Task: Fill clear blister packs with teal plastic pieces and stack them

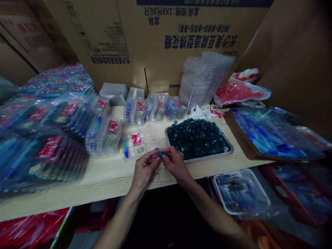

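Wooden table (103, 176) full of things

My left hand (145, 167) and right hand (175, 165) pinch a small teal piece (160, 154) in their fingertips, just off the near left corner of the tray (232, 150). I can't tell if it is one piece or two. If I squeeze too hard, it could pop out and get lost in the dark teal bits (199, 138) heaped in the tray. One bump from my right hand might spill some. Behind the tray, a tall stack of clear plastic (195, 83) leans and might tip if knocked.
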Tool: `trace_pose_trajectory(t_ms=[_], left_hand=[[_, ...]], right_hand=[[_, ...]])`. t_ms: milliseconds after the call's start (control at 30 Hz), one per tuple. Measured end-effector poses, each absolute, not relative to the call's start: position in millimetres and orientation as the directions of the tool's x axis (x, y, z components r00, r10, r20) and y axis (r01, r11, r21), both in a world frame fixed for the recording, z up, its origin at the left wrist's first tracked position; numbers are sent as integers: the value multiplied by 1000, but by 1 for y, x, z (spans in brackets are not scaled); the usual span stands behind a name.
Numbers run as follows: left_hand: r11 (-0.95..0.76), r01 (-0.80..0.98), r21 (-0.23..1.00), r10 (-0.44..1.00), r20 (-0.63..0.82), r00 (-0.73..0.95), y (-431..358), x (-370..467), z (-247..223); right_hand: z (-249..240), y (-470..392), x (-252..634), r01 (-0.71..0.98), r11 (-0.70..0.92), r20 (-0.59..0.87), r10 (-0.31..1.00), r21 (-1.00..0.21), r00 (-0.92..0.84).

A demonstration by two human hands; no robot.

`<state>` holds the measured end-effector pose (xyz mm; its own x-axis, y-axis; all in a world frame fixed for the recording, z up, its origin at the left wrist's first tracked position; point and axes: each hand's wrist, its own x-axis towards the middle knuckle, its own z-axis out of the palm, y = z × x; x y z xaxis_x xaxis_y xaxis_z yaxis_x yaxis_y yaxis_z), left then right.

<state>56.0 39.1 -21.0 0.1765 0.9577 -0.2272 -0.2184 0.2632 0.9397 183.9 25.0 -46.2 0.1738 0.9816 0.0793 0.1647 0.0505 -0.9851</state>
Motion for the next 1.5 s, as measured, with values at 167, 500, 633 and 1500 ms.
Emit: trace_pose_trajectory(t_ms=[167,500,633,1500], left_hand=[[253,-243,937,965,-225,137,41,57,-24],[238,-239,941,970,-220,101,42,54,-22],[84,-60,995,994,-80,73,39,51,-23],[218,-304,927,971,-174,163,28,42,-8]], right_hand=[[-41,21,181,274,78,124,981,-959,153],[-29,17,178,566,148,206,978,-811,39],[-25,14,176,638,145,193,981,-756,5],[-4,22,195,493,171,169,984,-853,-51]])
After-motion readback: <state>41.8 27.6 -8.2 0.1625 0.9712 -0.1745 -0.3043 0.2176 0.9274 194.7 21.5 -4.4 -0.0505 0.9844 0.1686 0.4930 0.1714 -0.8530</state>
